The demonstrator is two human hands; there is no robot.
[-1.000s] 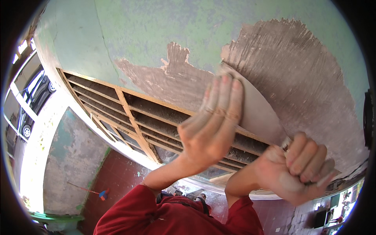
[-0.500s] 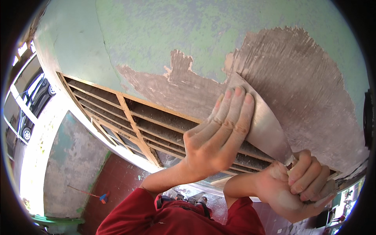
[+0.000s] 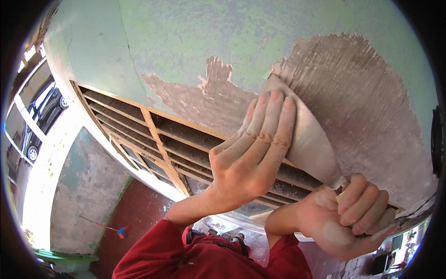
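Observation:
A wide metal putty knife [image 3: 316, 144] lies against the wall, its blade edge where green paint [image 3: 186, 42] meets a bare grey-brown patch [image 3: 357, 97]. My right hand [image 3: 348, 218] is closed around its handle, at the lower right; the handle is mostly hidden by the fingers. My left hand [image 3: 251, 158] rests on the blade with its fingers stretched out and pressing flat, close to the edge. Both hands are dusty with pale powder. A smaller scraped patch [image 3: 195, 100] extends left of the blade, with ragged paint edges.
Below the scraped area runs a wooden vent frame [image 3: 153, 135] with dark dusty slats. A low weathered wall [image 3: 83, 190], reddish floor tiles [image 3: 139, 200] and a blue-headed broom [image 3: 122, 231] lie lower left. A dark car [image 3: 44, 116] stands beyond on the left.
The putty knife has slid a little up and left along the wall, its edge now at the paint border. Both hands moved with it, keeping their hold and press.

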